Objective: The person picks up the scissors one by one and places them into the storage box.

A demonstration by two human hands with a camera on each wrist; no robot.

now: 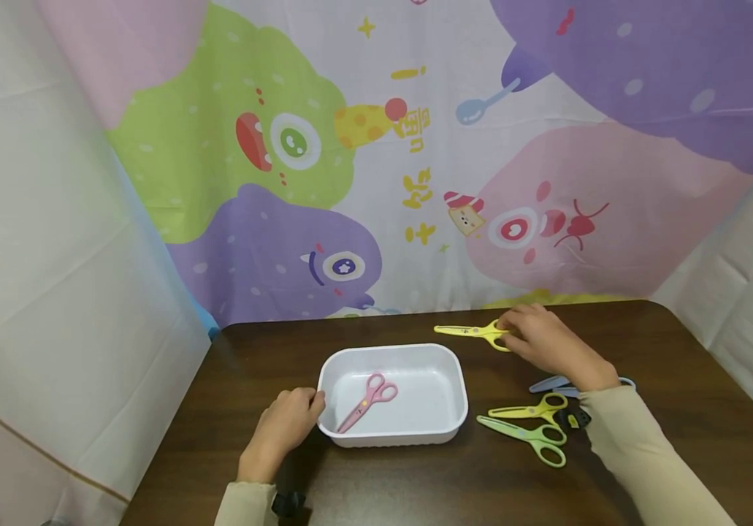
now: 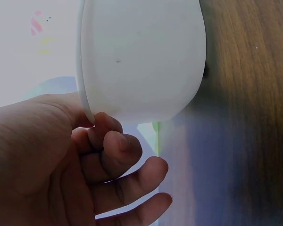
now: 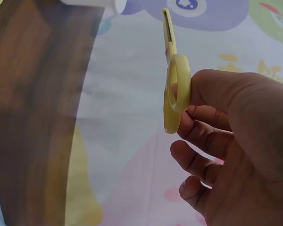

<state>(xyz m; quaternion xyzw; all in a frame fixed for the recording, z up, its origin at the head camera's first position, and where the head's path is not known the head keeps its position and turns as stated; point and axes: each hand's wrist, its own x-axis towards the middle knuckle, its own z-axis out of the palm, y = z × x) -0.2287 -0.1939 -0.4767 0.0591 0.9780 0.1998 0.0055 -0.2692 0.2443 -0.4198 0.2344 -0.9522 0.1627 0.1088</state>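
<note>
My right hand [image 1: 543,337] pinches a pair of yellow scissors [image 3: 177,87] by the handle loops, the blades pointing left above the back of the table. A white plastic tub [image 1: 394,440] stands mid-table. At its left end my left hand [image 1: 289,418] grips the rim between thumb and forefinger, as the left wrist view shows, with the other fingers loosely bent below. Inside the tub lie pink scissors [image 1: 367,401], handles toward the back. Under and beside the right forearm are a second yellow pair of scissors [image 1: 527,411], green scissors [image 1: 530,436] and partly hidden blue scissors [image 1: 550,383].
The dark wooden table [image 1: 402,486] ends at a hanging cloth [image 1: 415,277] printed with cartoon monsters. Pale cloth also hangs at both sides. A dark wrist strap [image 1: 288,504] is on the left wrist, and another dark device [image 1: 575,418] is by the right cuff.
</note>
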